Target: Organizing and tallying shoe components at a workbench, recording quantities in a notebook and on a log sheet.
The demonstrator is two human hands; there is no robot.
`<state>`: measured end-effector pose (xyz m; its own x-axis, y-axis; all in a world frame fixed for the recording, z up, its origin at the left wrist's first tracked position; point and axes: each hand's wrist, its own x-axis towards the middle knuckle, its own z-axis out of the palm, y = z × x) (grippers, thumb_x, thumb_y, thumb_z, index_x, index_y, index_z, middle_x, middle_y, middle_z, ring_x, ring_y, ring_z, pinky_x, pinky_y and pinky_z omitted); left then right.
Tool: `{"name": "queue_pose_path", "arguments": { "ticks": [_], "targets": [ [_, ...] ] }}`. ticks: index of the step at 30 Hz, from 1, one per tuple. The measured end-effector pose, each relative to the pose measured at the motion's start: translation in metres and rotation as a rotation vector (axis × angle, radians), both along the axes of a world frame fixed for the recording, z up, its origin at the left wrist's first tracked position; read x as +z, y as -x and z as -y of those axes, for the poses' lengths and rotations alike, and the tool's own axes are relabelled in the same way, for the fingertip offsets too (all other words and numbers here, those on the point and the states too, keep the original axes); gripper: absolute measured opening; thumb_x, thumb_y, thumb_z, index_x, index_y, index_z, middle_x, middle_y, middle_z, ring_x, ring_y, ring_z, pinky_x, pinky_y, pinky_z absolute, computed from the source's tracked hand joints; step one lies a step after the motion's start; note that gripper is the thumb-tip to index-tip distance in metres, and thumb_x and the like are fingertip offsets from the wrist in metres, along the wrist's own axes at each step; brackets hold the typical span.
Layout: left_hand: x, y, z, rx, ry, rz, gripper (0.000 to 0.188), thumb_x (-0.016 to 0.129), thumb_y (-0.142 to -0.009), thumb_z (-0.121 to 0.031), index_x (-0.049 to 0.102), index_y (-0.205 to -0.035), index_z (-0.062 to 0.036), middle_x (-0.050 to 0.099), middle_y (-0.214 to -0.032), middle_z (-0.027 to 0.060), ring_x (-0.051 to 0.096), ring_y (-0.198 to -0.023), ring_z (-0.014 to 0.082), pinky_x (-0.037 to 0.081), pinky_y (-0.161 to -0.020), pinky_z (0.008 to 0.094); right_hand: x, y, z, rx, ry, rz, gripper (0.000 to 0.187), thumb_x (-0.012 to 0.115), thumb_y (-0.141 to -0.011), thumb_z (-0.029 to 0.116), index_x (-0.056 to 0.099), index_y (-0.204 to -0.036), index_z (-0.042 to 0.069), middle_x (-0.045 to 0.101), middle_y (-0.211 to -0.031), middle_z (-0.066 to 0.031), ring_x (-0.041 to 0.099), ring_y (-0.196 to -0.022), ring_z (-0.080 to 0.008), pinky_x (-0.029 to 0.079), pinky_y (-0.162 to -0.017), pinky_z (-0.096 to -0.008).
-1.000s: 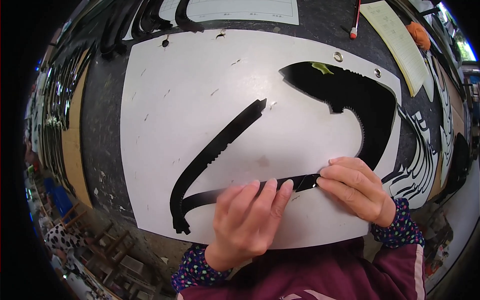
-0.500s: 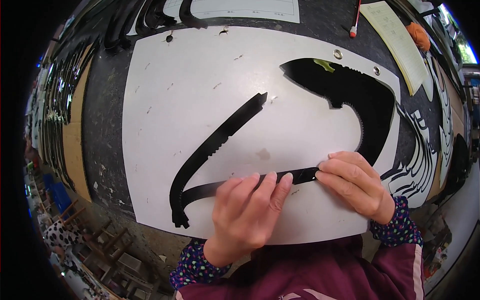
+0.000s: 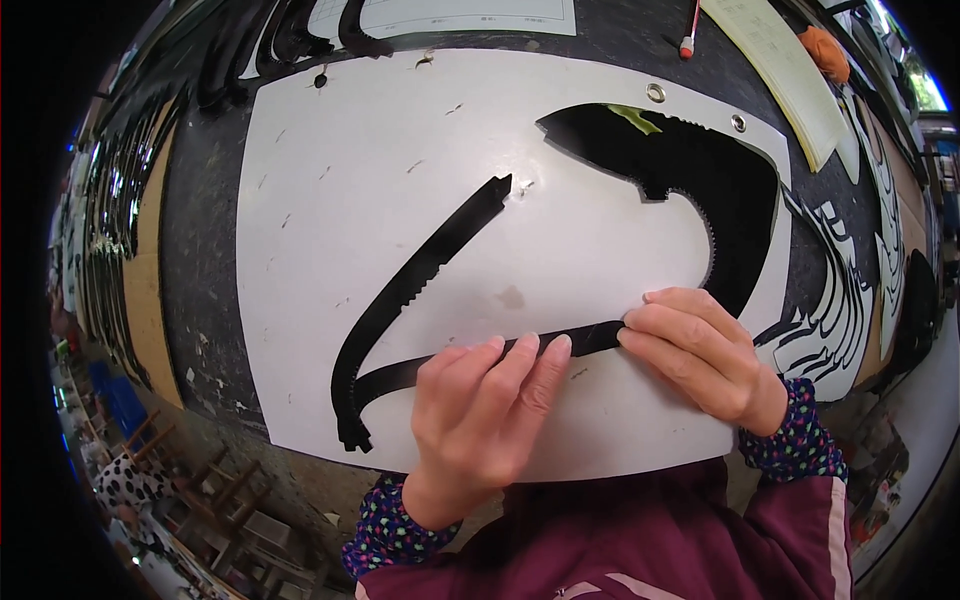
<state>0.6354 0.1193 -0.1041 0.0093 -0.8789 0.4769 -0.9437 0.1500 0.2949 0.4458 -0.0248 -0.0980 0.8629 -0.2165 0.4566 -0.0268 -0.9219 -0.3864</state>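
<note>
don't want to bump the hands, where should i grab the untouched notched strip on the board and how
Probably pinch the notched strip by its long edges, between the notches and the upper tip, coming from the upper left. That stretch is fairly straight and lies away from the left hand and right hand; the lower end curves close to the held strip.

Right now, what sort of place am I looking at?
Probably a small workshop, judging by the scuffed dark worktable, the black strip being handled and the fanned white pieces at right.
</note>
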Motion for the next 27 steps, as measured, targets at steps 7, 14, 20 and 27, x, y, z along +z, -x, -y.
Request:
{"name": "queue_pose_path", "arguments": {
  "ticks": [7,14,20,27],
  "targets": [
    [0.002,0.002,0.001,0.006,-0.001,-0.005,0.029,0.073,-0.073,-0.006,0.076,-0.102,-0.0064,0.065,-0.100,0.0055,0.056,-0.089,0.0213,0.049,-0.072,0.0354,0.000,0.000,0.002,0.004,0.000,0.026,0.032,0.067,-0.065,0.002,0.067,-0.094,-0.009,0.063,-0.100,-0.0178,0.063,-0.090,-0.0323,0.057,-0.077,-0.0395],
    [0.002,0.004,0.002,0.007,-0.016,0.117,0.031,0.069,-0.077,-0.009,0.076,-0.107,-0.0162,0.062,-0.099,0.0039,0.054,-0.090,0.0203,0.047,-0.074,0.0344,0.000,0.001,0.002,0.006,-0.006,0.020,0.030,0.067,-0.066,0.001,0.067,-0.094,-0.009,0.063,-0.101,-0.0181,0.064,-0.089,-0.0322,0.057,-0.077,-0.0394],
    [0.000,0.003,0.000,0.011,0.002,0.128,0.031,0.069,-0.076,-0.008,0.075,-0.106,-0.0120,0.063,-0.099,0.0045,0.056,-0.089,0.0203,0.048,-0.073,0.0349,0.000,0.000,0.000,0.009,-0.001,0.008,0.031,0.067,-0.066,0.001,0.067,-0.095,-0.009,0.063,-0.102,-0.0177,0.064,-0.090,-0.0324,0.057,-0.078,-0.0395],
    [-0.005,-0.001,-0.009,0.004,0.013,0.036,0.029,0.069,-0.077,-0.006,0.075,-0.105,-0.0060,0.064,-0.100,0.0051,0.058,-0.090,0.0205,0.049,-0.076,0.0357,0.002,-0.001,-0.008,-0.001,-0.022,-0.026,0.031,0.069,-0.065,-0.003,0.067,-0.095,-0.008,0.063,-0.101,-0.0177,0.064,-0.090,-0.0325,0.057,-0.076,-0.0389]
  ]
}}
